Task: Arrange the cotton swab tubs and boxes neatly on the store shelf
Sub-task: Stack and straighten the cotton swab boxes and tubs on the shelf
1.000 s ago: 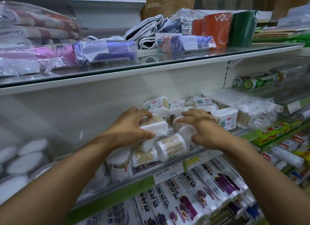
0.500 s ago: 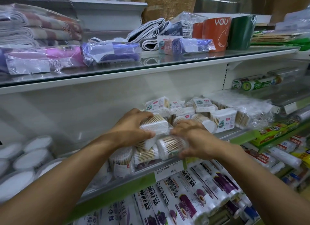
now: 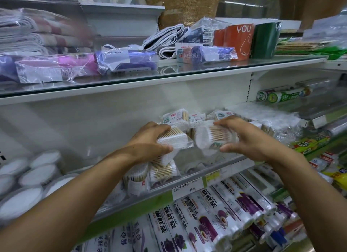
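Your right hand (image 3: 249, 141) holds a round swab tub (image 3: 216, 137) on its side, lifted clear of the shelf (image 3: 231, 162). The fingers (image 3: 228, 121) curl over its top and the thumb sits under its near end, so it's clamped, not resting. My read: you lifted it to free its slot and turn it upright.

Your left hand (image 3: 148, 142) grips a flat swab box (image 3: 173, 137), fingers wrapped over the far edge, thumb pressed on the near face. The box sits on a tilted pack under your palm, probably pinned so the pile doesn't slide while the tub is out. Box and tub are just beside each other, a narrow gap between.

Below your left fingers: another swab pack (image 3: 162, 171) lying flat and an upright tub (image 3: 136, 180) at the front lip. These look unsorted.

Beyond both sets of fingers, more boxes (image 3: 175, 117) are stacked against the back wall.

Open room: bare shelf directly under your right fingers, running to the front edge with the price tag (image 3: 185, 188). I'd call that the best landing spot. Watch the lip there, since the tub could roll off if laid sideways.

To the right of your right hand, bagged bundles (image 3: 277, 125) crowd in. Little clearance there.

To the left of your left hand, mostly bare back panel, then white lidded tubs (image 3: 37, 174) well apart.
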Action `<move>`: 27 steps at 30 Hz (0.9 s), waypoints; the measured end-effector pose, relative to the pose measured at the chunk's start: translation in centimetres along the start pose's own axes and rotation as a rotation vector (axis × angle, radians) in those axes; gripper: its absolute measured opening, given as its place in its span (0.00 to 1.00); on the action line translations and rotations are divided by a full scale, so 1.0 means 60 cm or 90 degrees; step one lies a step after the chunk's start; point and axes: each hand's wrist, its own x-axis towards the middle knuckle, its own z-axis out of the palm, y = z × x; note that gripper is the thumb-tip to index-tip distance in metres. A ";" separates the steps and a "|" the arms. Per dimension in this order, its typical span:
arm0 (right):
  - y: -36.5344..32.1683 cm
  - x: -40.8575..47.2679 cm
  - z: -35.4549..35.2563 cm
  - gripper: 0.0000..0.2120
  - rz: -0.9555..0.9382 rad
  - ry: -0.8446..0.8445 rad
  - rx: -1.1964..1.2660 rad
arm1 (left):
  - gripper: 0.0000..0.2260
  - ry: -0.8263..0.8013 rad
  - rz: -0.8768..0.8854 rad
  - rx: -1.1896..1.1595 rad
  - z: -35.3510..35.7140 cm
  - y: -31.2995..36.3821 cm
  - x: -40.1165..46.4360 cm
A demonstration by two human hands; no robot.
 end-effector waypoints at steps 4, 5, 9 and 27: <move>-0.016 0.008 0.003 0.34 -0.008 0.068 0.090 | 0.31 0.071 0.006 -0.050 -0.008 0.007 -0.009; -0.024 0.010 0.006 0.34 -0.013 0.074 0.128 | 0.31 0.097 0.017 -0.065 -0.013 0.011 -0.012; -0.069 0.024 0.021 0.31 -0.038 0.097 0.256 | 0.30 0.129 0.057 -0.155 -0.052 0.032 -0.031; -0.253 0.094 0.102 0.23 -0.143 0.011 0.541 | 0.34 0.141 0.057 -0.461 -0.162 -0.035 -0.142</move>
